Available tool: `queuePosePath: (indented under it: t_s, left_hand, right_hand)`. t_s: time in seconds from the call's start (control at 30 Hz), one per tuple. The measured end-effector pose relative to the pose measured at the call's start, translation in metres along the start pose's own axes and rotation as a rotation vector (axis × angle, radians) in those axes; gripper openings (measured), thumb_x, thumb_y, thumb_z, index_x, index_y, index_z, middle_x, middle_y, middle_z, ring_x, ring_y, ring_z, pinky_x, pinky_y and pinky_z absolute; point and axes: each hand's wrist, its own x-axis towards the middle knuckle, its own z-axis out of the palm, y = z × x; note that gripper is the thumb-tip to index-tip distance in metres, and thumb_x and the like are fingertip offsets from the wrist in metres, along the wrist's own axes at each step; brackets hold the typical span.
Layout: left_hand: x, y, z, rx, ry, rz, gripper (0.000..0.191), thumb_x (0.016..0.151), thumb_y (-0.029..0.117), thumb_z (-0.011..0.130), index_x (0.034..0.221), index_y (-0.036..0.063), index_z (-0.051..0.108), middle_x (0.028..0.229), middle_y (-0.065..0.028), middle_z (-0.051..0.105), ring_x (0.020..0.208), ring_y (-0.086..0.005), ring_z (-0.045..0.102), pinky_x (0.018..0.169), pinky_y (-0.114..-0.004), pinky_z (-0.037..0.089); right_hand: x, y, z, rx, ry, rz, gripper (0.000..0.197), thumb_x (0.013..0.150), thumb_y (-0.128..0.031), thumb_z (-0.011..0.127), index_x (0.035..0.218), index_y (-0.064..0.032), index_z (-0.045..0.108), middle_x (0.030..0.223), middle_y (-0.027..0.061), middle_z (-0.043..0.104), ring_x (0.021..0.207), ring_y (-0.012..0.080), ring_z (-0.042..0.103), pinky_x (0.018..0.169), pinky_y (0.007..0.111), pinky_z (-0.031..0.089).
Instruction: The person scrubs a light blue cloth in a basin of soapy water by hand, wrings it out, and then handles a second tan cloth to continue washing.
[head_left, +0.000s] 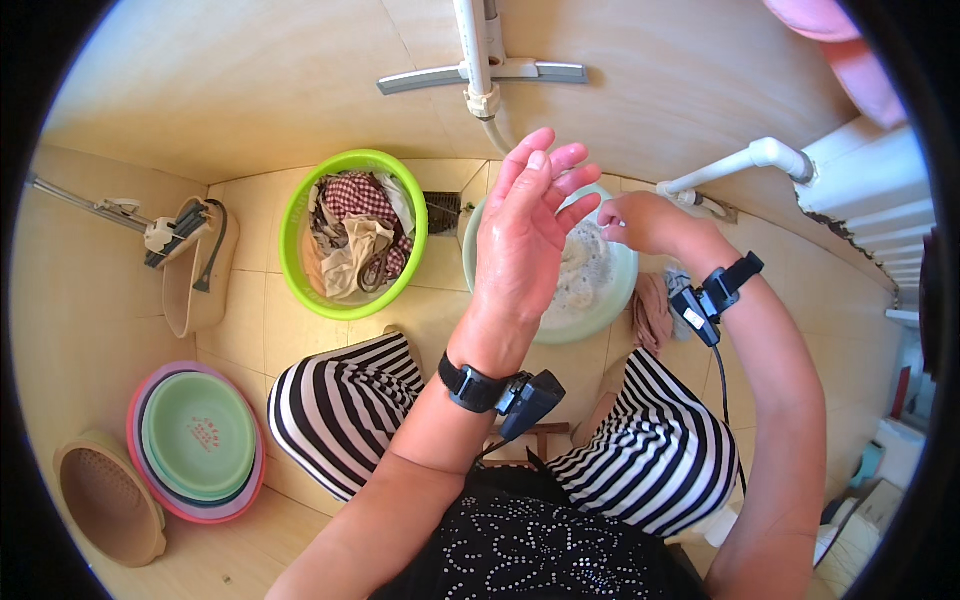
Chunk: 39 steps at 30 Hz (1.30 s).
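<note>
My left hand (529, 225) is raised in front of the pale green basin (474, 255), palm turned up and to the right. Its wet fingers are apart with nothing in them. Behind it, pale cloth lies in sudsy grey water (589, 259); the hand hides part of the basin. At the basin's right side is my right hand (649, 223), its fingers curled inward. Whether anything is inside that curl is hidden. Each wrist wears a black strap with a small device. Left of the basin stands a lime green tub (289, 255) of crumpled laundry, including a red checked cloth (352, 196).
Damp cloths (652, 311) lie on the tiles right of the basin. A floor drain (442, 211) sits between the two tubs. Nested basins (199, 435) and a brown basket (105, 499) stand lower left. Above are a squeegee (540, 71) and a white pipe (472, 45).
</note>
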Motion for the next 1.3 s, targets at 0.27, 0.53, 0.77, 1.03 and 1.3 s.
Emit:
queuePosePath:
  t_s: [0.27, 0.53, 0.77, 1.03, 1.3]
  left_hand:
    - [0.035, -0.028, -0.073, -0.303, 0.014, -0.156, 0.041, 0.096, 0.037, 0.048, 0.123, 0.0078, 0.054, 0.115, -0.0111, 0.061, 0.106, -0.0256, 0.058, 0.093, -0.042, 0.046]
    - [0.056, -0.05, -0.121, -0.376, 0.037, -0.207, 0.043, 0.096, 0.041, 0.046, 0.124, 0.0086, 0.054, 0.115, -0.0117, 0.061, 0.107, -0.0264, 0.058, 0.093, -0.045, 0.045]
    - [0.057, -0.043, -0.119, -0.387, -0.016, -0.121, 0.042, 0.095, 0.041, 0.047, 0.12, 0.0084, 0.055, 0.114, -0.0111, 0.061, 0.105, -0.0246, 0.058, 0.092, -0.043, 0.045]
    - [0.062, -0.122, -0.23, 0.95, 0.657, -0.144, 0.048, 0.085, 0.016, 0.061, 0.129, 0.0027, 0.047, 0.12, -0.0093, 0.056, 0.108, -0.0187, 0.052, 0.091, -0.029, 0.041]
    - [0.042, -0.143, -0.217, 0.034, 0.665, -0.405, 0.057, 0.091, 0.04, 0.056, 0.135, 0.0078, 0.041, 0.127, -0.0097, 0.053, 0.117, -0.0253, 0.05, 0.099, -0.038, 0.04]
  right_hand:
    - [0.085, 0.041, 0.08, -0.026, 0.111, 0.021, 0.035, 0.085, -0.027, 0.062, 0.114, -0.0094, 0.058, 0.125, 0.0161, 0.05, 0.11, 0.0352, 0.053, 0.092, 0.043, 0.043]
    - [0.122, 0.056, 0.136, 0.094, 0.229, 0.069, 0.071, 0.08, -0.035, 0.067, 0.138, -0.0082, 0.036, 0.141, 0.0218, 0.035, 0.127, 0.0369, 0.041, 0.102, 0.043, 0.038]
    - [0.116, 0.053, 0.168, 0.09, 0.305, 0.121, 0.078, 0.073, -0.032, 0.072, 0.136, -0.0041, 0.036, 0.135, 0.0234, 0.043, 0.122, 0.0379, 0.046, 0.098, 0.043, 0.041]
    - [0.128, 0.062, 0.164, 0.406, 0.199, 0.22, 0.06, 0.073, -0.025, 0.068, 0.125, -0.0027, 0.047, 0.11, 0.0227, 0.061, 0.109, 0.0368, 0.055, 0.093, 0.042, 0.045]
    - [0.102, 0.04, 0.169, 0.908, 0.145, 0.06, 0.062, 0.077, -0.022, 0.069, 0.13, 0.0007, 0.047, 0.119, 0.0236, 0.058, 0.11, 0.0318, 0.058, 0.092, 0.034, 0.046]
